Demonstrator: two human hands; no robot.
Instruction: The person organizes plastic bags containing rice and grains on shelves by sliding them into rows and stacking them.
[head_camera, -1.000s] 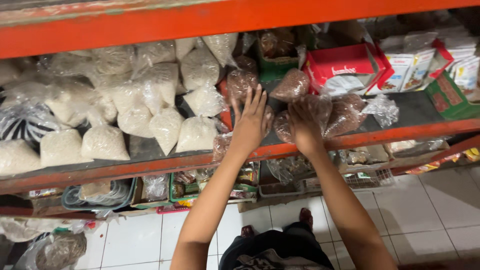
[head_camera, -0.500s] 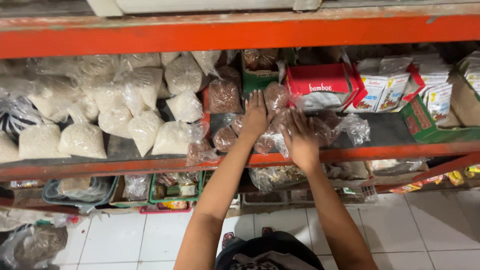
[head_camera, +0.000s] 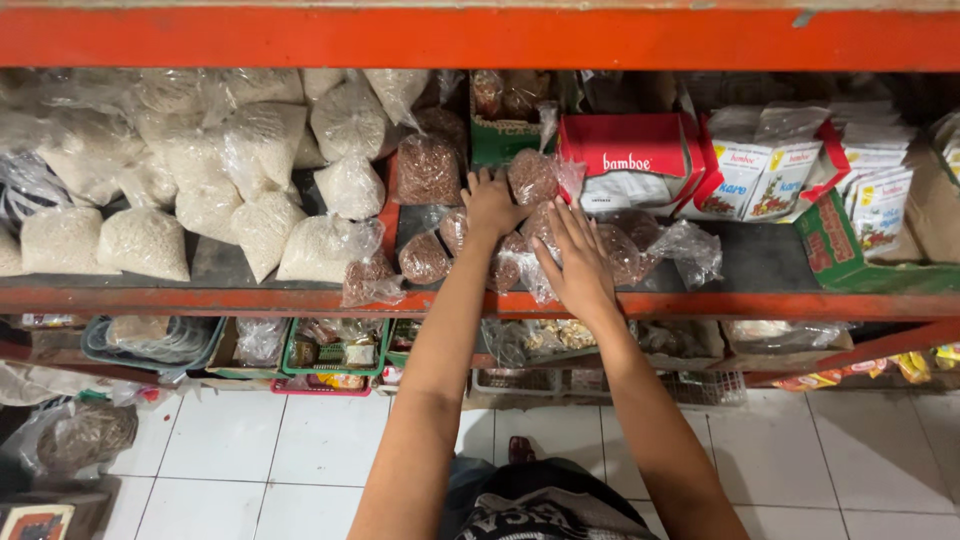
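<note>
Both hands (head_camera: 535, 240) reached deeper among brown bags (head_camera: 430, 170), red box (head_camera: 622, 150) beside.

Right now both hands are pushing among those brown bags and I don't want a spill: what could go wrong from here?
1. A small brown bag lies at the orange shelf edge; a nudge might tip it to the tiled floor.
2. The left hand and right hand press on thin clear bags of brown grains; the plastic could perhaps split.
3. The bags lie heaped, so shifting one may roll others forward.
</note>
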